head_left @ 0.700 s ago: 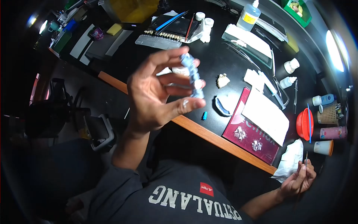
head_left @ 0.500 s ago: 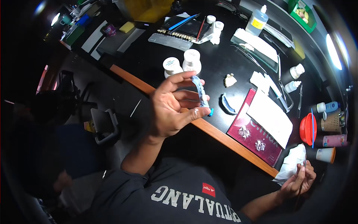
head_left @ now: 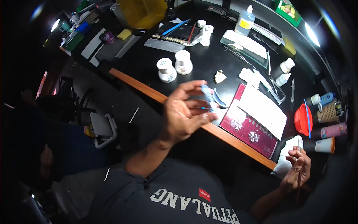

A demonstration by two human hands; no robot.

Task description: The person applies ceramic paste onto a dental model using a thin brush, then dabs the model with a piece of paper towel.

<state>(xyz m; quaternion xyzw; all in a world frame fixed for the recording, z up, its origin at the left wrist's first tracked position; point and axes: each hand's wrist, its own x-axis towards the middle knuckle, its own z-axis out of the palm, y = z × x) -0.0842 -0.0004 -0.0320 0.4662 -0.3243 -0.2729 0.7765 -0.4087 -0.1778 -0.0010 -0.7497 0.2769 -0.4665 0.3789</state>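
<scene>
My left hand (head_left: 182, 115) pinches a curved blue-grey dental mold (head_left: 209, 98) between thumb and fingertips, above the table's wooden edge. Just behind it a second dark blue curved mold piece (head_left: 220, 100) rests on the black table, partly covered by the held one. At the lower right my right hand (head_left: 297, 170) is closed around a thin brush (head_left: 300, 143), tip pointing up beside a crumpled white tissue (head_left: 284, 162). Between the hands lies a maroon board (head_left: 242, 125) with two white smeared patches and a white paper sheet (head_left: 263, 112).
Two white jars (head_left: 166, 70) stand beyond my left hand. A small cream tooth model (head_left: 220, 77) sits past the molds. At the right are a red bowl (head_left: 302, 119) and a paper cup (head_left: 325, 145). A clear bottle (head_left: 245, 21) stands at the back.
My left hand has moved right and turned the mold, which now overlaps the piece on the table. My right hand has lifted slightly, brush tip now higher. The view has shifted a little.
</scene>
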